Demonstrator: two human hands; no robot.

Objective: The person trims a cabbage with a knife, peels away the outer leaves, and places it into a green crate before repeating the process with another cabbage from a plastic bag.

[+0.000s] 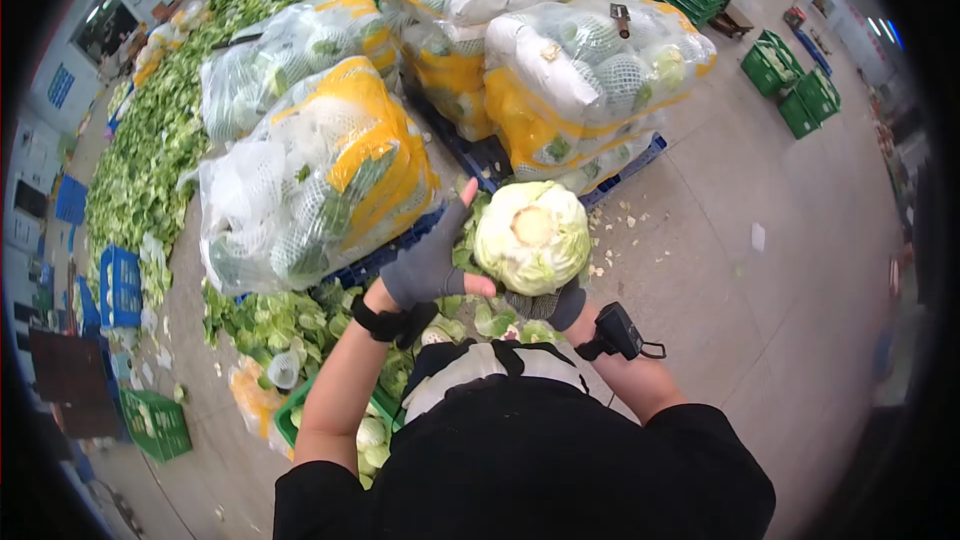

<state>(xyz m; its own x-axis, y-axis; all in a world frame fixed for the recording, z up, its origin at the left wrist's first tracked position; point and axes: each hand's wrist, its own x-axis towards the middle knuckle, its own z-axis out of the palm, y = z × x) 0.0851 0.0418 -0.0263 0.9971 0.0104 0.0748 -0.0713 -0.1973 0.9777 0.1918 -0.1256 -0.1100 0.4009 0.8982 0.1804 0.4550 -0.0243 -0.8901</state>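
Note:
A pale green cabbage head (532, 238) is held up in front of me, its round cut stem end facing the camera. My right hand (548, 306), in a grey glove with bare fingertips, supports it from below; most of those fingers are hidden beneath the head. My left hand (428, 258), gloved the same way, is at the cabbage's left side with thumb and fingers spread apart. Its thumb tip comes close to the cabbage's lower left edge. Loose green leaves (300, 325) lie below and left of my hands.
Large plastic bags (320, 180) of net-wrapped heads sit on blue pallets (625, 168) ahead. A knife (621, 20) rests on the right bag (600, 70). A green crate (290, 410) of heads stands by my left side. Leaves (150, 160) pile up far left; green crates (808, 100) stand right.

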